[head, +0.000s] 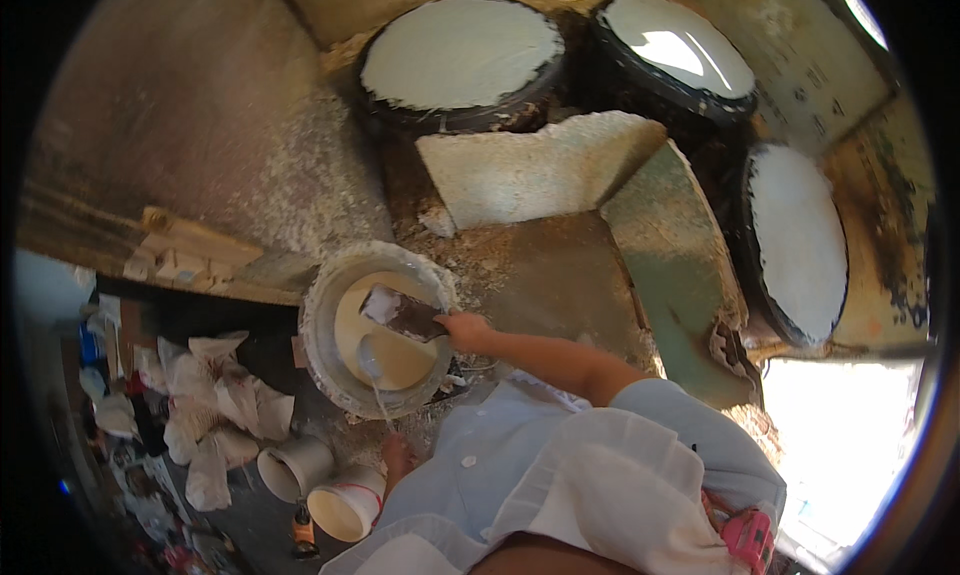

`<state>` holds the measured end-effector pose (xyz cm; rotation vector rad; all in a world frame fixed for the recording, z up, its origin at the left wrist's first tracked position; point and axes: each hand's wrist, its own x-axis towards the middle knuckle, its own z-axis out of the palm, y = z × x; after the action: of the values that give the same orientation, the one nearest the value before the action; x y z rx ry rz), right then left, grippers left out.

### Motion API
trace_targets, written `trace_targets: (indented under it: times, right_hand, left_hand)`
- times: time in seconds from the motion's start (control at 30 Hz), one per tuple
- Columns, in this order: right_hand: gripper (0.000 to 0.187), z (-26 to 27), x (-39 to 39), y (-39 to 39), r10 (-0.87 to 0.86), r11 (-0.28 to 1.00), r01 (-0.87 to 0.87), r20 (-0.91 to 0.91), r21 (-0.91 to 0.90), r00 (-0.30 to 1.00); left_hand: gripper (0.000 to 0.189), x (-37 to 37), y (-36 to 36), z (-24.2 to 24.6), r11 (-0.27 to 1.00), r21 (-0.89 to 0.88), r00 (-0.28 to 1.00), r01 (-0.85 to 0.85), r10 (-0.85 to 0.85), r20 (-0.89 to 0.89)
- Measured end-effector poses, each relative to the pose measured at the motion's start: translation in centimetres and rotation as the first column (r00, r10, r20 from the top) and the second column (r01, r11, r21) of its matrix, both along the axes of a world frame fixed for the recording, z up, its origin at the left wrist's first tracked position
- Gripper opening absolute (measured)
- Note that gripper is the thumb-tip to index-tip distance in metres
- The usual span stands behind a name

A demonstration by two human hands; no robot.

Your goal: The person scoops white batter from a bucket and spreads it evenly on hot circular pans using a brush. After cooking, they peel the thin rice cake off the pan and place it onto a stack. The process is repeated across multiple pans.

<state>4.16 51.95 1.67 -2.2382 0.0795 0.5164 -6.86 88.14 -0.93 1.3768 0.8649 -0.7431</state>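
A large round pot [315, 350], crusted at its rim, holds cream-coloured batter [352, 305]. My right hand [466, 331] grips the near end of a dark flat scraper [405, 316], whose whitish far end reaches over the batter. Lower down, my left hand [397, 453] is closed around the thin handle of a ladle [370, 354]; its bowl rests at the batter's surface. Three round griddles stand farther off, each coated with white batter: one at the top [461, 54], one at the upper right [679, 42] and one at the right [799, 241].
Crusted upright boards [540, 174] stand between the worktop [562, 267] and the griddles, with a greenish panel [667, 275] at the right. A brown wall [187, 110] rises at left. Below are white bags [217, 387], two buckets [296, 470] and an orange-black object [303, 534].
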Motion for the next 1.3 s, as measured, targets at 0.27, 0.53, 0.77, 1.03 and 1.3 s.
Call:
trace_targets:
  times: [0.27,0.53,0.77,1.03,1.3]
  right_hand:
    - [0.043,-1.9,3.7,1.0,0.248,0.957,-0.246,0.007,0.154,0.969]
    - [0.04,0.0,6.9,-14.3,-0.339,0.924,0.381,0.496,0.018,0.799]
    - [0.04,7.3,22.5,-37.7,-0.125,0.762,0.289,0.306,-0.579,0.944]
    - [0.024,18.4,28.4,-38.6,-0.403,0.779,0.331,-0.02,-0.532,0.915]
    - [0.033,15.4,25.0,-33.5,-0.051,0.734,0.051,0.02,-0.677,0.999]
  left_hand:
    - [0.036,-7.6,6.0,-10.4,0.874,-0.398,0.96,-0.278,0.266,-0.086]
    - [0.027,-4.6,-3.5,-6.0,0.968,-0.027,0.966,-0.25,0.251,0.062]
    - [0.014,1.6,-13.4,4.4,0.945,0.059,0.947,-0.321,0.321,0.008]
    - [0.015,1.9,-15.8,4.2,0.974,0.143,0.982,-0.176,0.163,0.099]
    - [0.015,4.3,-17.1,7.6,0.92,0.097,0.925,-0.38,0.381,0.009]
